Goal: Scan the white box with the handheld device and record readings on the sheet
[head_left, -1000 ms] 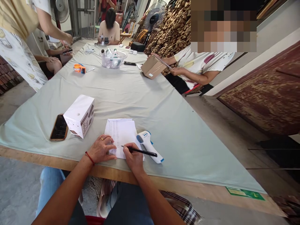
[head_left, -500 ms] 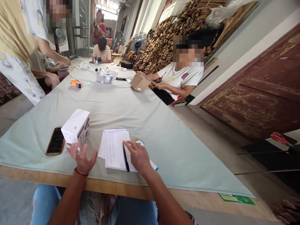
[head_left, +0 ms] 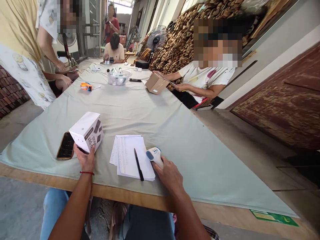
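My left hand (head_left: 85, 160) grips the near side of a white printed box (head_left: 86, 130), which is tilted up off the cloth. My right hand (head_left: 169, 174) closes over the handle of a white and blue infrared thermometer (head_left: 154, 155) lying right of the papers. Between the hands lies a stack of white sheets (head_left: 130, 156) with written columns, and a black pen (head_left: 138, 164) rests loose on top. A phone (head_left: 65, 149) with a dark screen lies face up just left of the box.
A long table under a pale green cloth (head_left: 155, 113) runs away from me. Farther along stand a clear bowl (head_left: 118, 77) of small items, an orange tape dispenser (head_left: 86, 86) and a cardboard box (head_left: 156, 83) held by a seated person. Other people sit and stand at the left and far end.
My right hand has let go of the pen, left it on the papers and taken the thermometer. My left hand has left the papers and gripped the white box, tilting it.
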{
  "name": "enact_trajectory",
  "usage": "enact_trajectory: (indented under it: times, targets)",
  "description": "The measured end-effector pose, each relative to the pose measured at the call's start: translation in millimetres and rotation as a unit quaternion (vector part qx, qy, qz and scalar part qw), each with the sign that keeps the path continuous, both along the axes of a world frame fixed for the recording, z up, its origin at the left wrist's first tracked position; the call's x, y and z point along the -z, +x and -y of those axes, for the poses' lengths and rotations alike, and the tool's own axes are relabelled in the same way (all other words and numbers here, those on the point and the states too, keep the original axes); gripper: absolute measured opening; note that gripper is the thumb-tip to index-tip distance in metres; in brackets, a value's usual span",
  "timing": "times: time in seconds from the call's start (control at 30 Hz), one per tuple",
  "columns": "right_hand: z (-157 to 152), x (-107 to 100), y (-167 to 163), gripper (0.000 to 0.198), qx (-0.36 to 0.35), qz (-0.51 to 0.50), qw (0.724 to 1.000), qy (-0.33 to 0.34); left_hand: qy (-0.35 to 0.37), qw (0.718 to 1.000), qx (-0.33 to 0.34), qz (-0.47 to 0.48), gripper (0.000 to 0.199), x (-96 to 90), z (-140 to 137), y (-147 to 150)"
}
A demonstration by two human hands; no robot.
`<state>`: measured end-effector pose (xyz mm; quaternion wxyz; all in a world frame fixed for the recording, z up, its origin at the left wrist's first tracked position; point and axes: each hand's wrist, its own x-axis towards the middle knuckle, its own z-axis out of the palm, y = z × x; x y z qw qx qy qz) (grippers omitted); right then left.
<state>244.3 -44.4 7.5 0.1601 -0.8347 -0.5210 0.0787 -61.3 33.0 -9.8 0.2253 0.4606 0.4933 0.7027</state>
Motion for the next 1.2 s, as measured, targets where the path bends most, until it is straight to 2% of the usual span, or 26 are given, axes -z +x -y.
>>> enact_trajectory:
  times: [0.07, 0.1, 0.17, 0.23, 0.3, 0.37, 0.4, 0.5, 0.73, 0.93, 1.1, 1.2]
  targets:
    - [2.1, -6.1, -9.6, 0.052, 0.039, -0.094, 0.991, 0.085, -0.004, 1.0, 0.001, 0.008, 0.078, -8.1, 5.5, 4.3]
    - [4.2, -10.2, -16.9, 0.056, 0.052, -0.155, 0.977, 0.134, -0.004, 1.0, 0.019, 0.006, 0.074, -12.0, 8.0, 6.7]
    - [10.2, -20.1, -36.6, 0.061, 0.043, -0.294, 0.932, 0.209, -0.002, 0.998, 0.067, 0.003, 0.069, -17.3, 11.4, 10.9]
    - [16.7, -30.5, -61.3, 0.053, -0.013, -0.427, 0.881, 0.205, -0.01, 0.995, 0.094, 0.006, 0.065, -18.0, 11.8, 12.8]
    - [21.4, -38.6, -87.7, 0.044, -0.066, -0.518, 0.83, 0.193, -0.033, 0.994, 0.105, 0.012, 0.062, -14.5, 9.9, 12.0]
    - [23.1, -42.4, -111.9, 0.039, -0.112, -0.569, 0.796, 0.172, -0.06, 0.992, 0.109, 0.01, 0.059, -9.3, 7.3, 9.6]
    - [22.7, -42.5, -122.2, 0.038, -0.131, -0.579, 0.789, 0.155, -0.071, 0.991, 0.109, 0.005, 0.058, -6.9, 6.0, 8.4]
    - [17.5, -35.4, -144.5, 0.04, -0.144, -0.583, 0.79, 0.123, -0.091, 0.99, 0.104, -0.019, 0.054, -2.5, 3.0, 6.8]
    - [7.6, -9.2, -165.6, 0.041, -0.096, -0.594, 0.788, 0.132, -0.098, 0.989, 0.106, -0.021, 0.055, -5.5, 2.7, 10.3]
    - [10.5, -10.3, -171.8, 0.043, -0.103, -0.563, 0.806, 0.15, -0.109, 0.988, 0.113, -0.011, 0.056, -4.9, 4.5, 9.6]
    - [9.4, -11.8, -171.4, 0.045, -0.103, -0.557, 0.813, 0.138, -0.116, 0.985, 0.125, 0.019, 0.057, -4.0, 2.7, 9.5]
    - [8.8, -10.4, -171.9, 0.044, -0.1, -0.564, 0.807, 0.144, -0.113, 0.986, 0.122, 0.022, 0.057, -3.8, 2.3, 9.4]
